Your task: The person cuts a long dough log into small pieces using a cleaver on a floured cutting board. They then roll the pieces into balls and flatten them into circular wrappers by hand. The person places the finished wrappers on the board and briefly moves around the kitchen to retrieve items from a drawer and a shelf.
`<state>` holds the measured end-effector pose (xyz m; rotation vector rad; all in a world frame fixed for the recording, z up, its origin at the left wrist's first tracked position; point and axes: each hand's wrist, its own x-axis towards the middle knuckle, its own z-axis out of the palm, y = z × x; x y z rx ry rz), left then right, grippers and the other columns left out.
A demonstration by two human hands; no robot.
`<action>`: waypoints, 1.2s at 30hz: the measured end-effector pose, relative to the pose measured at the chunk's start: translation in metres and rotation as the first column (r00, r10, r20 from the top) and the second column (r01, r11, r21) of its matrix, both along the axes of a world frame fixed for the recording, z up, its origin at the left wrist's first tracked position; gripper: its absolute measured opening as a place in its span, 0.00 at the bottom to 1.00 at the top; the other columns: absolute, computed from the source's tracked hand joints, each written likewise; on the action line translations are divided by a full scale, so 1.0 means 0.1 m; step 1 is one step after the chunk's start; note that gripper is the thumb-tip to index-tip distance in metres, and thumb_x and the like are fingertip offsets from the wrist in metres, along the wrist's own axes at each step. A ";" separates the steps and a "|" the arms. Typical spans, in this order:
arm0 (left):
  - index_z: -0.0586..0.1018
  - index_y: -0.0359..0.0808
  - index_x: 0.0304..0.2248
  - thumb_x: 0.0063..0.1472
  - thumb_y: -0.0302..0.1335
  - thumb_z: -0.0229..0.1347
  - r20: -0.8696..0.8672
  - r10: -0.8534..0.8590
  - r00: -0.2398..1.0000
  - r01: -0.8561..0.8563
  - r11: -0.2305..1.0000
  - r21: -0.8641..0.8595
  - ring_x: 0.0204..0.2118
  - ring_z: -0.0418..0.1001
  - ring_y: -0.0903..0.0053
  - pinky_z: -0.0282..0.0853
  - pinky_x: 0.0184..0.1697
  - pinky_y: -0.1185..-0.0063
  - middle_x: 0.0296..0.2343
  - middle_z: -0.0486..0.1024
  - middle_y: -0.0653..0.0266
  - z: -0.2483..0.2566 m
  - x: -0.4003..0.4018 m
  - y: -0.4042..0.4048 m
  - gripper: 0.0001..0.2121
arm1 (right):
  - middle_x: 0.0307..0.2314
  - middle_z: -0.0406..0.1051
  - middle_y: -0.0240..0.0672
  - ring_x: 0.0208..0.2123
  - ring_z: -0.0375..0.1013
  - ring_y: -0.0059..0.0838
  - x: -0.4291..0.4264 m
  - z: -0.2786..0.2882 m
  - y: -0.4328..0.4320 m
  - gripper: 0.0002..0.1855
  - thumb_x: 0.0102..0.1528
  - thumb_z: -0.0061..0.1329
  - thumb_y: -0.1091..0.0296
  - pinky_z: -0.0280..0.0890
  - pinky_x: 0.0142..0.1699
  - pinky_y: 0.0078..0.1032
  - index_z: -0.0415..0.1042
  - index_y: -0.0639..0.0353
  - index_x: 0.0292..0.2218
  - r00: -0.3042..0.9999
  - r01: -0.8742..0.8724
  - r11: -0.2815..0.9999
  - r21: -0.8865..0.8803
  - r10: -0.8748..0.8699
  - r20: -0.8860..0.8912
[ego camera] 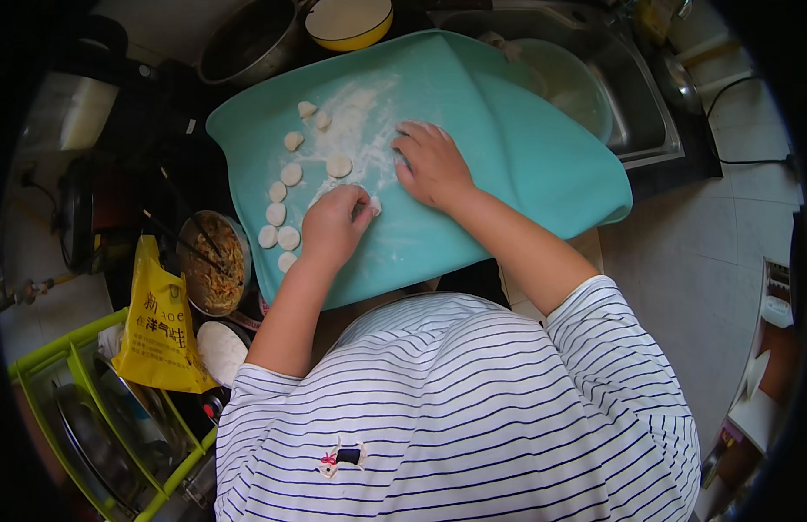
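Note:
A teal silicone mat (pixel 442 85) dusted with white flour (pixel 351 117) lies before me. My left hand (pixel 338 218) is over its lower left part, thumb and fingers curled together around a small piece of dough (pixel 375 206) that shows at the fingertips. To the right, my right hand (pixel 432 160) rests on the mat with bent, spread fingers, floury at the tips; nothing shows in it. A flattened dough round (pixel 339 166) lies between the hands, just above the left one. Several more rounds (pixel 291 174) and uncut-looking dough lumps (pixel 307 109) line the mat's left side.
Left of the mat stand a bowl of chopped filling (pixel 214 287) with chopsticks (pixel 191 245), a yellow plastic bag (pixel 156 326) and a bowl of flour (pixel 222 352). A green dish rack (pixel 83 372) is lower left. Behind are a metal pot (pixel 246 39), a yellow bowl (pixel 348 40) and a sink (pixel 645 111).

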<state>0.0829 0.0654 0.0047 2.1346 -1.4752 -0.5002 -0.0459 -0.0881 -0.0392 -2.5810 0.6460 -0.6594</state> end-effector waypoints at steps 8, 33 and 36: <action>0.74 0.37 0.29 0.43 0.26 0.61 0.040 0.001 0.999 0.006 0.984 -0.176 0.30 0.70 0.67 0.67 0.30 0.74 0.29 0.71 0.63 -0.12 0.08 0.16 0.12 | 0.46 0.63 0.42 0.50 0.59 0.42 0.01 0.00 0.00 0.15 0.45 0.48 0.68 0.53 0.55 0.37 0.69 0.59 0.37 1.000 0.000 1.000 -0.016 0.000 0.013; 0.62 0.28 0.52 0.53 0.31 0.54 0.428 -0.153 0.891 0.152 0.988 0.039 0.55 0.57 0.56 0.53 0.56 0.64 0.54 0.56 0.47 -0.19 -0.29 0.22 0.29 | 0.47 0.62 0.40 0.52 0.58 0.41 0.01 0.00 0.00 0.16 0.46 0.48 0.67 0.52 0.56 0.36 0.69 0.59 0.39 1.000 0.003 1.000 0.010 -0.003 -0.018; 0.55 0.27 0.55 0.54 0.36 0.52 0.368 -0.182 0.912 0.144 0.981 0.129 0.59 0.49 0.57 0.43 0.60 0.63 0.57 0.49 0.47 -0.24 -0.30 0.28 0.34 | 0.47 0.62 0.40 0.52 0.58 0.42 0.00 0.02 0.00 0.16 0.46 0.48 0.67 0.53 0.56 0.36 0.69 0.59 0.38 1.000 -0.001 1.000 0.009 0.001 -0.015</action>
